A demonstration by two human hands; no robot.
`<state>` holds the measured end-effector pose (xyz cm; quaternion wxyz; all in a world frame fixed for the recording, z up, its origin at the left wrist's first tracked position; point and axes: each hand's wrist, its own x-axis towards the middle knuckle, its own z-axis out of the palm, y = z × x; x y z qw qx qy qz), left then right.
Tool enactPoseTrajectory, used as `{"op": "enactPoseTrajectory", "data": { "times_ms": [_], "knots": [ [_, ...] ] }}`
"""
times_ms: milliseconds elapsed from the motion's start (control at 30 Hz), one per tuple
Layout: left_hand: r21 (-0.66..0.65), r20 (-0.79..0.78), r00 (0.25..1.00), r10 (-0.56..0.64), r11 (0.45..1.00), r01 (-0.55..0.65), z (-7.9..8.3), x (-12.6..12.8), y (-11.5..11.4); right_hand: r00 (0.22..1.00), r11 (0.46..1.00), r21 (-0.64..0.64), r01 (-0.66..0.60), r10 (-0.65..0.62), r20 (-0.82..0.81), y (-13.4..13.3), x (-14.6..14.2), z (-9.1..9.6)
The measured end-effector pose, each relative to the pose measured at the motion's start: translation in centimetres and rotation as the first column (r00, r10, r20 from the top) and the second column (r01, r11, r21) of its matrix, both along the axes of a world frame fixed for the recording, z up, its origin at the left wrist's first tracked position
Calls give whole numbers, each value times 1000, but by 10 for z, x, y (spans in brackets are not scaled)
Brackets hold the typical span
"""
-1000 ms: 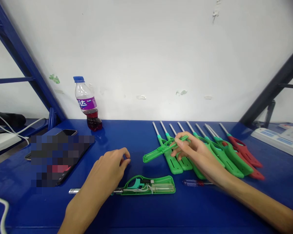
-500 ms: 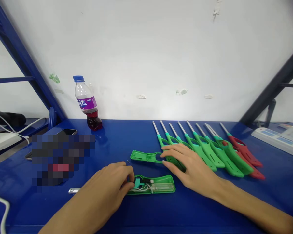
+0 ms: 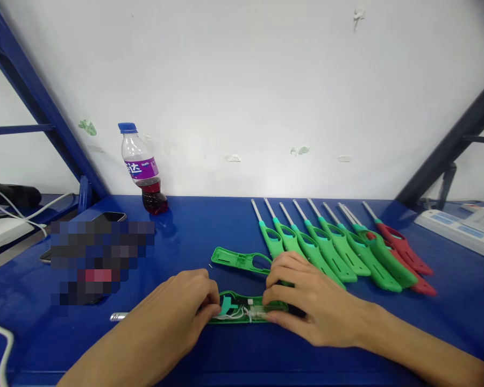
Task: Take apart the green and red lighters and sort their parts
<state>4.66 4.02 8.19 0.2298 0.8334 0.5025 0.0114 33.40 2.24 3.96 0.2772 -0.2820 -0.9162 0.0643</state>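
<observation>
An opened green utility lighter (image 3: 236, 319) lies on the blue table, its clear fuel tank (image 3: 258, 310), white wires and teal trigger (image 3: 226, 304) exposed. My left hand (image 3: 185, 306) pinches it near the trigger, and the metal barrel (image 3: 118, 316) pokes out left of that wrist. Over the right end of the lighter, my right hand (image 3: 306, 301) is curled, with thumb and fingers around the fuel tank; part of the tank is hidden. Just behind lies the loose green cover half (image 3: 236, 259), its right end partly behind my right hand's fingers.
Several assembled green lighters (image 3: 333, 250) and red ones (image 3: 407, 255) lie in a row at right. A drink bottle (image 3: 143, 169) stands at back left, near a phone (image 3: 111, 217) and blurred items. A white cable (image 3: 7, 349) and a power strip (image 3: 460, 234) flank the table.
My right hand has moved down and slightly left from beside the cover half onto the lighter's tank end, its fingers closing. The cover half has turned slightly. My left hand keeps its pinch.
</observation>
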Motion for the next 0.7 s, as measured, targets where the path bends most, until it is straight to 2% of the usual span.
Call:
{"op": "enactPoseTrajectory", "data": {
  "times_ms": [267, 500, 700],
  "knots": [
    [33, -31, 999, 21, 999, -20, -1, 12, -1, 1000, 1000, 21, 0, 0, 13, 1, 0, 0],
    [107, -114, 990, 87, 991, -75, 8, 16, -5, 1000, 1000, -4, -7, 8, 21, -1, 2, 0],
    [93, -144, 985, 90, 993, -77, 2, 21, -6, 1000, 1000, 0, -16, 16, 7, 1, -1, 2]
  ]
}}
